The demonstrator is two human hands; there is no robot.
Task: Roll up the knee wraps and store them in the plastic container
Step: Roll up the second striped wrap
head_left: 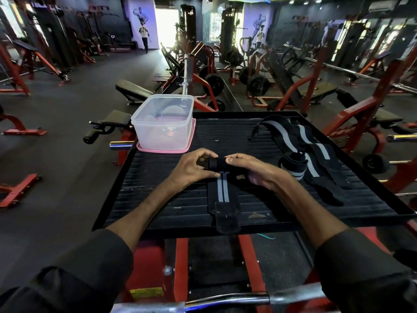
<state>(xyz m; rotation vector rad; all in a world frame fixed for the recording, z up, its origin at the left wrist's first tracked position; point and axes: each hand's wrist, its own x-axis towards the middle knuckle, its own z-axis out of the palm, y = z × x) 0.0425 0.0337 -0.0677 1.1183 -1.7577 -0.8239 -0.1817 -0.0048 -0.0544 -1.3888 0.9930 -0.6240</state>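
Both the left hand point(194, 168) and right hand point(255, 170) curl their fingers point(234, 159) around the rolled far end of a black knee wrap point(222, 190) on the surface point(158, 199), near the clear plastic container point(163, 125).

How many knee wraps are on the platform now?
4: one half-rolled wrap gripped by the left hand and right hand; a rolled wrap right of them; a flat wrap overlapping a second flat wrap at far right. Overlap may hide more.

The long black fabric knee wrap point(223, 188) has two grey stripes along its middle. The rectangular plastic container point(162, 132) is clear, the flat plastic lid point(158, 150) pink, and the ribbed platform point(158, 199) black.
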